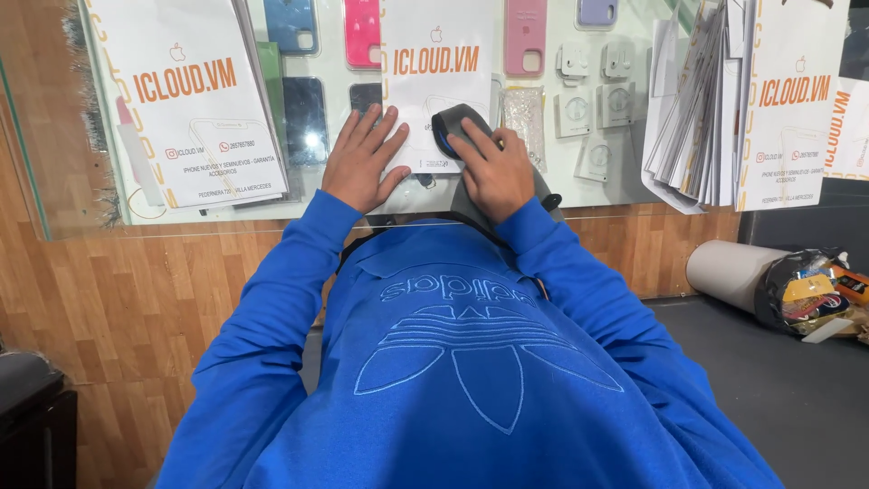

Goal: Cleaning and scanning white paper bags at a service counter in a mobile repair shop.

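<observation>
The dark strap (455,127) with its blue inside lies curled on a white paper bag (439,86) at about 12 o'clock on the glass counter (54,181). The right hand (493,172) rests on top of the strap with its fingers bent over it, pressing it down more than gripping it. The left hand (362,158) lies open and flat, fingers spread, on the bag's left edge. I think the strap could spring open and slide off if the right hand lifts, because it is curled up tight. The bag may also slip, since the glass looks smooth and only the left hand pins it. Under the glass lie phone cases (362,32) in pink, blue and purple, with small white boxes (597,100) at 1 o'clock. More white bags stand at 10 o'clock and 2 o'clock — a fanned stack of them (697,118) leans on the right. The counter front is wood panel (109,299). On the dark floor at 3 o'clock lie a grey roll (724,272) and a full black sack (806,290).
</observation>
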